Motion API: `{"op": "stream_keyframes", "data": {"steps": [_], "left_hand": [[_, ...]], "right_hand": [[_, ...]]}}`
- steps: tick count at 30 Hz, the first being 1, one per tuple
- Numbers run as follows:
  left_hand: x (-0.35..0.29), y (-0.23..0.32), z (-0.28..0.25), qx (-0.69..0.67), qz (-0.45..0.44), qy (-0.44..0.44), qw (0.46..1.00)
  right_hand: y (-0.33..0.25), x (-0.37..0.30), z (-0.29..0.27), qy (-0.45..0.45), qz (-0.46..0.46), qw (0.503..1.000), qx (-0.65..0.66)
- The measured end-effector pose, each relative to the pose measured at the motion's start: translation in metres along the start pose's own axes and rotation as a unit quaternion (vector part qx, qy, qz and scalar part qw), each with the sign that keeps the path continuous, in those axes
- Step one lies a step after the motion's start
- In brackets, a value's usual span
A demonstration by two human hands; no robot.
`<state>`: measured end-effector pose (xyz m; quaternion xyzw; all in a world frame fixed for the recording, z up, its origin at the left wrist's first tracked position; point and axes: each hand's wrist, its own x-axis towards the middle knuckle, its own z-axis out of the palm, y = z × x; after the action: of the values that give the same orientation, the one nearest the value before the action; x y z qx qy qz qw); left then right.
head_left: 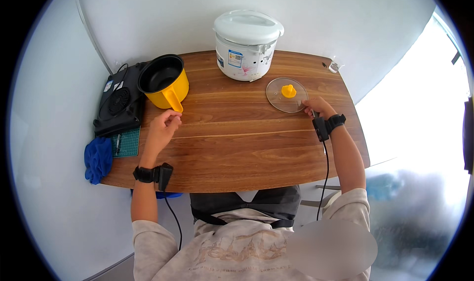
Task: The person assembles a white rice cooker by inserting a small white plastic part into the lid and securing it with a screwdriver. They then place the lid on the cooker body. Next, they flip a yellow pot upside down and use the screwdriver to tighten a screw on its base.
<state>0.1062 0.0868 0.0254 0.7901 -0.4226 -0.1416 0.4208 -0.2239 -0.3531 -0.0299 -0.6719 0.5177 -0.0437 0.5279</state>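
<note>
- Right now my left hand (161, 128) is half curled with nothing in it, just near the handle of the yellow pot (164, 86).
- That handle sticks out toward me, and the pot's open mouth faces up.
- My right hand (318, 106) pinches the near right edge of the glass lid (281, 99), which lies flat on the wooden table (237, 148), its yellow knob up.
- Part of the black cooker (118, 106) at the far left hides behind the pot.

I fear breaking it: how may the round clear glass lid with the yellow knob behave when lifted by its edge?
The round clear glass lid with the yellow knob looks rigid, probably fragile. It lies flat on the wooden table, so the smooth rim may slip from the right hand; the knob seems safer.
</note>
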Motion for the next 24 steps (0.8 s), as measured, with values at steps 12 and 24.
{"op": "stream_keyframes", "data": {"steps": [12,24], "left_hand": [[0.010,-0.022,-0.010,-0.010,-0.054,0.028,0.998],[0.038,-0.050,-0.001,-0.043,-0.093,0.090,0.991]], "right_hand": [[-0.008,0.002,-0.012,-0.037,0.009,0.997,-0.068],[-0.007,0.000,-0.006,-0.027,-0.008,0.998,-0.063]]}}
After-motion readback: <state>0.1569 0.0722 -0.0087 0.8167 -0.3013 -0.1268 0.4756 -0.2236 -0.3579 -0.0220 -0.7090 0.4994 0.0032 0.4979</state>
